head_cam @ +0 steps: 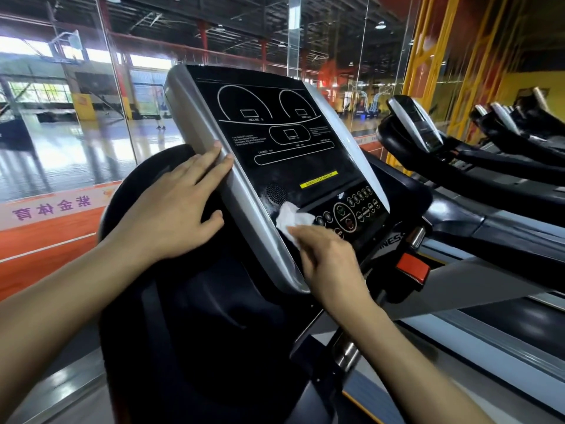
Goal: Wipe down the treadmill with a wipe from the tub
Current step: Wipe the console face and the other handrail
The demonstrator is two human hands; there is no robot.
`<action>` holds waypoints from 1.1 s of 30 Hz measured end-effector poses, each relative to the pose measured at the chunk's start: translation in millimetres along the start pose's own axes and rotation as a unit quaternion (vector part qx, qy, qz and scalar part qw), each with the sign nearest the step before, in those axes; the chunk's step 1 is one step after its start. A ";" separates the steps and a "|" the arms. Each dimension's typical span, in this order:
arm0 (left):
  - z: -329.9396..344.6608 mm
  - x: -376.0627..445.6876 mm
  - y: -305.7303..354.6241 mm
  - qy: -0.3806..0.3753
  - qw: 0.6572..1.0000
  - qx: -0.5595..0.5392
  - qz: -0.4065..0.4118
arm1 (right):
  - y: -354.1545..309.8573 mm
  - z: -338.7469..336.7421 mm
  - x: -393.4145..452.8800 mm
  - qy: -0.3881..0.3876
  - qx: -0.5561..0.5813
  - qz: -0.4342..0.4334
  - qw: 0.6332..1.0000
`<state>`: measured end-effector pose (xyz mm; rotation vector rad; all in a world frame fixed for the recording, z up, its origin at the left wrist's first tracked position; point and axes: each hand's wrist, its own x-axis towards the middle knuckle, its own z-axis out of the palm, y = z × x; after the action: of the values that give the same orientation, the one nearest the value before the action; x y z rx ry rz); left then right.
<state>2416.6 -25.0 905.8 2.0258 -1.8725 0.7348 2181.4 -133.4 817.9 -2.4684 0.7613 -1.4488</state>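
The treadmill console fills the middle of the view: a black display panel with white outlines, a yellow strip and round buttons, framed in silver. My right hand presses a crumpled white wipe against the lower left of the black panel, beside the speaker grille and the buttons. A wet smear shows on the panel just above the wipe. My left hand rests with straight fingers on the console's left silver edge and its black back. No tub is in view.
A red safety clip sits below the console on the right. More treadmills line up to the right. A glass wall stands behind the console, with a shiny hall floor beyond. The treadmill's grey side rails run at lower right.
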 end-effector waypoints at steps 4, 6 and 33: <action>0.1 0.6 -0.6 -0.002 1.000 0.002 -0.002 | 30.2 -22.6 73.0 0.065 -0.130 0.010 0.989; -0.1 -0.3 -0.5 -0.004 1.000 0.004 -0.002 | 43.9 -22.4 107.4 -0.049 -0.210 0.051 0.975; -4.9 -3.8 6.8 0.008 0.999 0.013 0.050 | 26.3 6.1 -30.6 -0.074 0.041 0.056 0.995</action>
<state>2409.0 -20.0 906.9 1.9484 -1.9767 0.8032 2165.7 -140.9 780.9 -2.3976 0.7793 -1.2188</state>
